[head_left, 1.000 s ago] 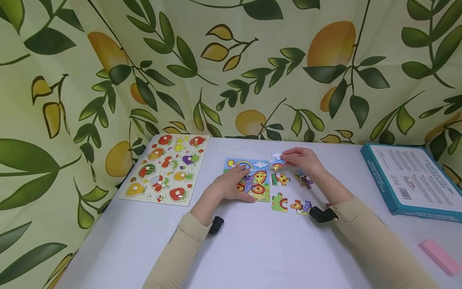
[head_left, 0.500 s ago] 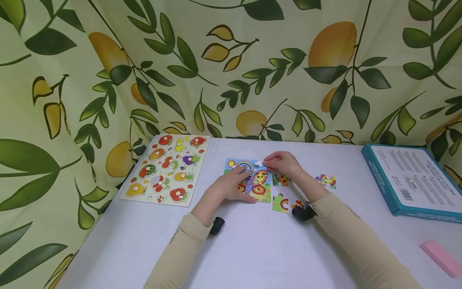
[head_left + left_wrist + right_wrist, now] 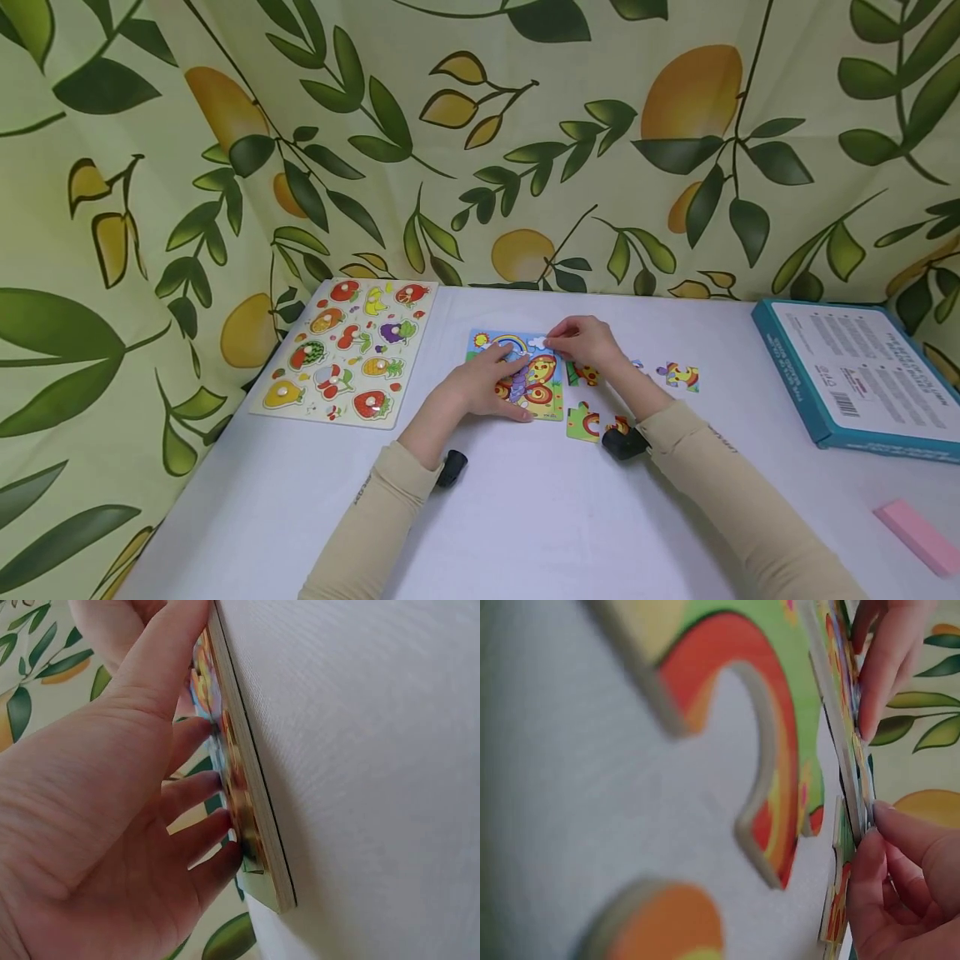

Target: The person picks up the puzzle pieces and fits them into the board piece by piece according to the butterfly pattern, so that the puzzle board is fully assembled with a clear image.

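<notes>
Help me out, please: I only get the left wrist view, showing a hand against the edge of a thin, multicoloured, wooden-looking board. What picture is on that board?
Observer: From the head view, the thin, multicoloured puzzle board shows a red-and-yellow-winged butterfly.

Visitor: Nice! And where exactly are the other hand's fingers?

Observer: The bare right hand in a beige sleeve has its fingers at the board's far right corner.

Visitor: Are any pieces lying loose?

Observer: Yes, for one, a flat green jigsaw piece with a red arch lies just right of the board.
</notes>
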Action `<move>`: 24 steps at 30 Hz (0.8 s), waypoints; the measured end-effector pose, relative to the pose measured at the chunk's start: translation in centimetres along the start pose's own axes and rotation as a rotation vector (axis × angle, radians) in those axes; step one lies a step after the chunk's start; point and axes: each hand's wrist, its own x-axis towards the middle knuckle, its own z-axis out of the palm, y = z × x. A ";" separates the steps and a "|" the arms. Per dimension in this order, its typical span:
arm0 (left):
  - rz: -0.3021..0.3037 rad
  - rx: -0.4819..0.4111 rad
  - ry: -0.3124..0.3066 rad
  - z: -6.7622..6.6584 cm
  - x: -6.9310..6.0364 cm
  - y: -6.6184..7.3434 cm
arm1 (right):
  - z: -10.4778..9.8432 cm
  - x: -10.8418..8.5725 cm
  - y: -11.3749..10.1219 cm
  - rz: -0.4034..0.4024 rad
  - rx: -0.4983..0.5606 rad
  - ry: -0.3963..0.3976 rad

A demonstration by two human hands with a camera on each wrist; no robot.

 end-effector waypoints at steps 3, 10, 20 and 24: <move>-0.001 0.003 -0.003 0.0 0.0 0.0 | 0.1 0.0 0.0 0.005 -0.006 -0.005; -0.011 -0.007 -0.004 -0.1 0.0 0.2 | 0.3 0.1 0.0 0.010 -0.019 -0.008; -0.011 0.020 -0.015 -0.3 0.1 0.3 | 0.3 0.3 0.0 0.035 -0.027 0.002; -0.011 0.015 -0.014 -0.3 0.1 0.3 | 0.4 0.3 0.0 0.048 -0.012 0.002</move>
